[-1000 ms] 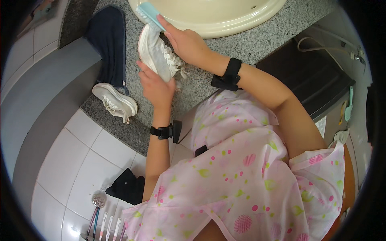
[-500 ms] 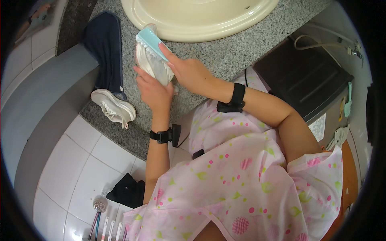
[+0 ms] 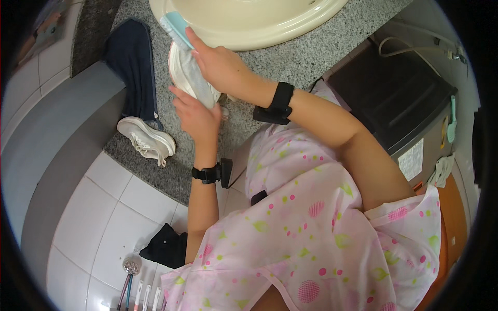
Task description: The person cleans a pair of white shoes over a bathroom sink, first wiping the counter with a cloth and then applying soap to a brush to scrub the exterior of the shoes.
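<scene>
My left hand (image 3: 199, 118) is closed round the heel end of a white sneaker (image 3: 182, 72), held up over the speckled grey counter by the sink. In my right hand (image 3: 220, 67) is a light blue scrubbing brush (image 3: 178, 27) with white bristles. Its head lies at the sneaker's far end, near the sink's rim; my hand hides part of the sneaker's upper, and I cannot tell whether the bristles touch it. A second white sneaker (image 3: 148, 141) lies on its side on the counter, left of my left hand.
A cream sink (image 3: 249, 39) is set in the granite counter (image 3: 290, 65). A dark blue cloth (image 3: 132, 70) drapes at the left. To the right stands a black-topped appliance (image 3: 389, 93). A black cloth (image 3: 165, 246) and several toothbrushes (image 3: 147, 295) are at the lower left.
My right hand has moved the brush up and left along the sneaker, toward its far end. My left hand keeps its hold on the sneaker. The view has shifted slightly.
</scene>
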`<state>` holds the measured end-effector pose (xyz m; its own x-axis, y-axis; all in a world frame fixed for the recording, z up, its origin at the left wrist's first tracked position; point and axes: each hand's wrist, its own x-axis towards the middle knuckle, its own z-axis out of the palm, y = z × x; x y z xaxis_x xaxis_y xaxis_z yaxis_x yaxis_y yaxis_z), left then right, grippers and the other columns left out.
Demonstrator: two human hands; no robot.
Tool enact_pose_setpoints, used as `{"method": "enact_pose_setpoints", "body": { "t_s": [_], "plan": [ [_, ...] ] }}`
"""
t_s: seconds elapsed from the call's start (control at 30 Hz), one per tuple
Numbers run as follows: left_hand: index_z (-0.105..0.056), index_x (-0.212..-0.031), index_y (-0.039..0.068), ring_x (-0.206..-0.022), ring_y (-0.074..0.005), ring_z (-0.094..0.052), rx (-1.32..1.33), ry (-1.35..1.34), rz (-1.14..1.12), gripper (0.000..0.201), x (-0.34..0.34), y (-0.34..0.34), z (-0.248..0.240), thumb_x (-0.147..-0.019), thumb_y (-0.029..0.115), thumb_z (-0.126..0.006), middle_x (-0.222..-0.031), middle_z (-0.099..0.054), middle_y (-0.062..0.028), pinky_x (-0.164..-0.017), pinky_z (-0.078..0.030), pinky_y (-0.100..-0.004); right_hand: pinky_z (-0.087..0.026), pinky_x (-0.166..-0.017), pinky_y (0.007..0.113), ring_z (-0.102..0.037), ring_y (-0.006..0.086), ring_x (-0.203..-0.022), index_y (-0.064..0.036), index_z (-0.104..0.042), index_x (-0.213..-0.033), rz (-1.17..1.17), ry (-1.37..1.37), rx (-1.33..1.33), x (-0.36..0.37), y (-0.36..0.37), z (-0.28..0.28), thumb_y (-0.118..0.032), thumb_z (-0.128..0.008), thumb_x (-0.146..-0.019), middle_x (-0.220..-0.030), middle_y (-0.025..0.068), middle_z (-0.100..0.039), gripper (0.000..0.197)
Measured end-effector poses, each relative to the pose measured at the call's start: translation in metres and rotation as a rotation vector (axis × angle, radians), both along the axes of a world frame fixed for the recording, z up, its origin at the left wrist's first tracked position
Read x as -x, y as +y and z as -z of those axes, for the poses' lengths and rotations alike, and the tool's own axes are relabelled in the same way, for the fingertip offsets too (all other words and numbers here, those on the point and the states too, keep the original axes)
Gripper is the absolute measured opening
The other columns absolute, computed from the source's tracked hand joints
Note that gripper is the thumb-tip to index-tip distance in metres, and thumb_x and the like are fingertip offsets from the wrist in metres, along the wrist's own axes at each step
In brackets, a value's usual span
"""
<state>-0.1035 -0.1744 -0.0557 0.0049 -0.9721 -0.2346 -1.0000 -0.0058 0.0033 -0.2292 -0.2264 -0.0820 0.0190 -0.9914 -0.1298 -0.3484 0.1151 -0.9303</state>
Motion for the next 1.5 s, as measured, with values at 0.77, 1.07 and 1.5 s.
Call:
{"method": "enact_pose_setpoints", "body": {
  "t_s": [0.77,1.07,1.5],
  "plan": [
    [-0.011,-0.142,-0.013,-0.094,-0.0356,-0.056,0.053,-0.011,-0.002,0.116,-0.003,0.003,0.004,-0.062,0.033,-0.081,-0.107,-0.047,-0.021,-0.071,-0.052,-0.0396,-0.047,-0.05,0.046,-0.058,0.0383,-0.051,-0.014,-0.021,-0.148,-0.045,0.09,-0.169,-0.007,0.023,-0.012,-0.023,-0.046,-0.096,-0.059,0.0211,-0.057,0.059],
    [-0.01,-0.142,-0.013,-0.095,-0.0351,-0.056,0.029,-0.023,-0.013,0.116,-0.003,0.003,0.003,-0.061,0.031,-0.081,-0.107,-0.047,-0.0211,-0.071,-0.052,-0.0392,-0.047,-0.052,0.047,-0.059,0.0399,-0.053,-0.0127,-0.02,-0.148,-0.067,0.078,-0.26,-0.003,0.022,-0.013,-0.021,-0.046,-0.096,-0.061,0.0218,-0.059,0.059],
    [-0.01,-0.141,-0.014,-0.095,-0.036,-0.057,-0.024,-0.032,0.013,0.115,0.006,-0.003,-0.006,-0.063,0.034,-0.08,-0.109,-0.047,-0.0221,-0.071,-0.053,-0.0394,-0.048,-0.052,0.048,-0.058,0.0409,-0.052,-0.0122,-0.018,-0.148,0.074,0.018,-0.163,-0.01,-0.013,0.0,-0.021,-0.045,-0.096,-0.06,0.0224,-0.058,0.06]
  ]
}}
